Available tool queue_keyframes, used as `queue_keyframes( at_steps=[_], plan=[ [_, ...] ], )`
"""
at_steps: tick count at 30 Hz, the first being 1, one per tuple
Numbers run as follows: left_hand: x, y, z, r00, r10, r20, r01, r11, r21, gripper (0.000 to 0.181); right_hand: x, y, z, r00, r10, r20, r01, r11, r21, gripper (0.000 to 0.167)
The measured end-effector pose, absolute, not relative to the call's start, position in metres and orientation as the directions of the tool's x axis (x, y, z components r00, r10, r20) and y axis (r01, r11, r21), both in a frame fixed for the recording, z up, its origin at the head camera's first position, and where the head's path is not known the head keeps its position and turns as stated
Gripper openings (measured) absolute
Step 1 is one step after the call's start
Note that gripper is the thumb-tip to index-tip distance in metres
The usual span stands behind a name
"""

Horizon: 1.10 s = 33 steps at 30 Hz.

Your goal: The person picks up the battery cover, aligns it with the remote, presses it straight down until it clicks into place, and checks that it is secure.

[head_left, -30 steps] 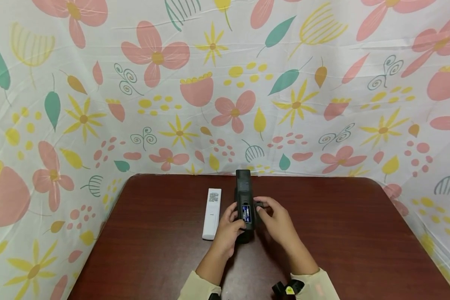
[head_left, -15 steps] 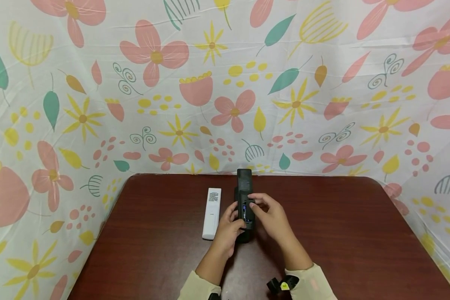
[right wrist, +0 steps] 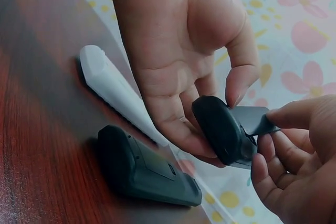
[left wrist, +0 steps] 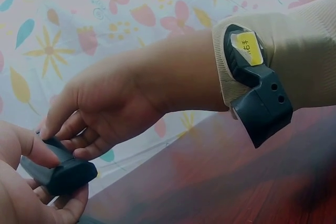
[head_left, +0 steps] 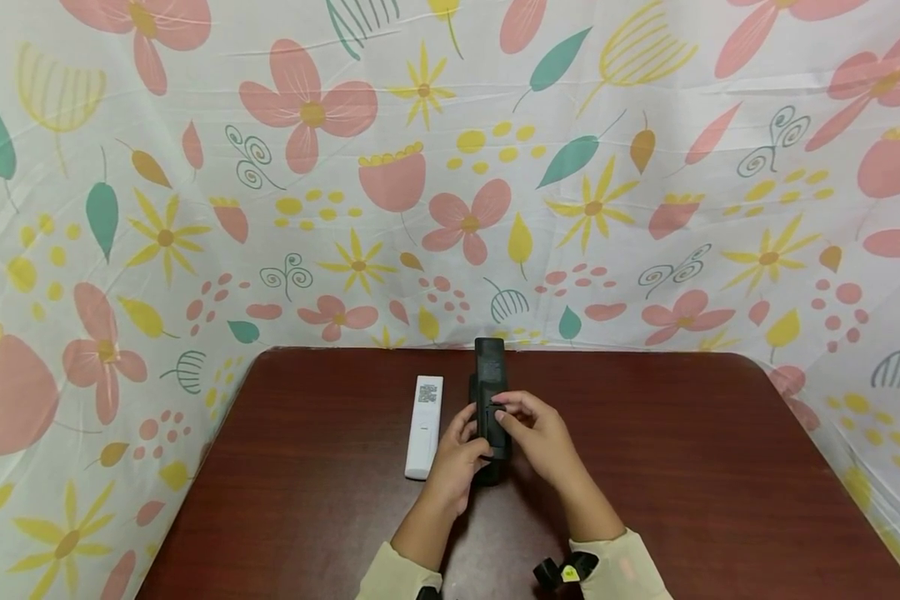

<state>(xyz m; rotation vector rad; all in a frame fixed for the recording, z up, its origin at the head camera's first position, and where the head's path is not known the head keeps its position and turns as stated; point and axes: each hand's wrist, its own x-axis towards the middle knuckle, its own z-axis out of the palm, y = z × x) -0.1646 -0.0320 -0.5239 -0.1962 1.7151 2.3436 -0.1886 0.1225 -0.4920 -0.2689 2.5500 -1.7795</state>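
Note:
My left hand (head_left: 457,467) grips a black remote control (head_left: 491,367), raised above the table with its back facing up. With thumb and fingers, my right hand (head_left: 546,437) pinches the remote's battery cover (right wrist: 256,120) over the battery compartment. In the right wrist view the cover looks tilted against the back; whether it is seated cannot be told. No batteries show now. A second black remote (right wrist: 149,174) lies on the table beneath the held one, mostly hidden in the head view. Beside my left hand rests a white remote (head_left: 424,425).
The brown table (head_left: 307,483) extends to both sides of my hands. Behind it hangs a flowered cloth (head_left: 465,150) that meets the table's far edge. A black wrist camera mount (head_left: 566,571) sits at my right cuff.
My right hand has moved left with the battery cover, from beside the black remote onto its back. The blue batteries seen earlier are now covered. My left hand stays in place.

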Motion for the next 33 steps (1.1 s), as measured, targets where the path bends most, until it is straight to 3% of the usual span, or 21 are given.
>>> queue_keyframes(
  at_steps=[16, 29, 33],
  plan=[
    [-0.163, -0.031, -0.523, -0.968, 0.137, -0.212, -0.247, -0.334, 0.909, 0.079, -0.191, 0.125, -0.501, -0.980, -0.154, 0.128, -0.177, 0.369, -0.912, 0.023],
    [-0.163, -0.031, -0.525, -0.967, 0.141, -0.212, -0.249, -0.343, 0.906, 0.072, -0.181, 0.116, -0.478, -0.990, -0.127, 0.056, -0.101, 0.383, -0.918, 0.026],
    [-0.163, -0.031, -0.525, -0.966, 0.144, -0.215, -0.252, -0.340, 0.906, 0.073, -0.183, 0.118, -0.487, -0.993, -0.105, 0.045, -0.082, 0.378, -0.922, 0.027]
  ],
)
